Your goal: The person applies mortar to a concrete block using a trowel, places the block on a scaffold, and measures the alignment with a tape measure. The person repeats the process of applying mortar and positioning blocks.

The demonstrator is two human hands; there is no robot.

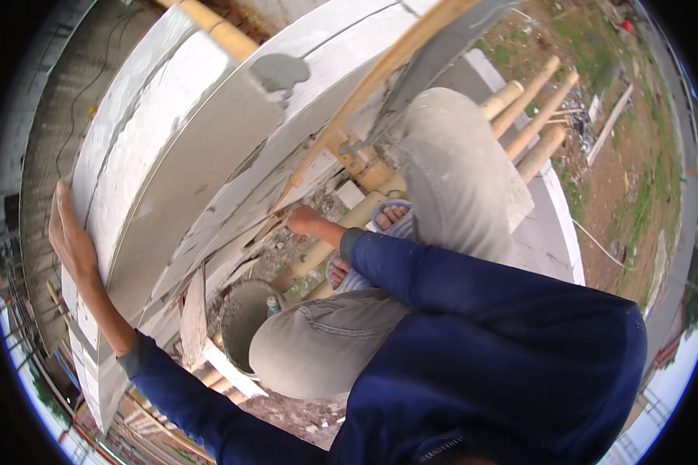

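Note:
My left hand (pixel 71 232) lies with its fingers stretched along the outer edge of a white block wall (pixel 202 163), at the left. Nothing shows in its grasp. My right hand (pixel 308 221) is closed, low beside the wall's inner face, close to the lower end of a long wooden board (pixel 380 74) that slants up to the right. Whatever my right fingers hold, if anything, is hidden. Grey wet-looking mortar (pixel 281 71) is smeared on the wall near its upper part.
A bucket (pixel 240 329) with a handled tool in it stands by my bent knee. Bamboo poles (pixel 531 116) jut out at the right, above ground with grass and debris. My sandalled feet (pixel 395 218) rest on bamboo poles among rubble. A paved strip (pixel 50 132) runs below, left.

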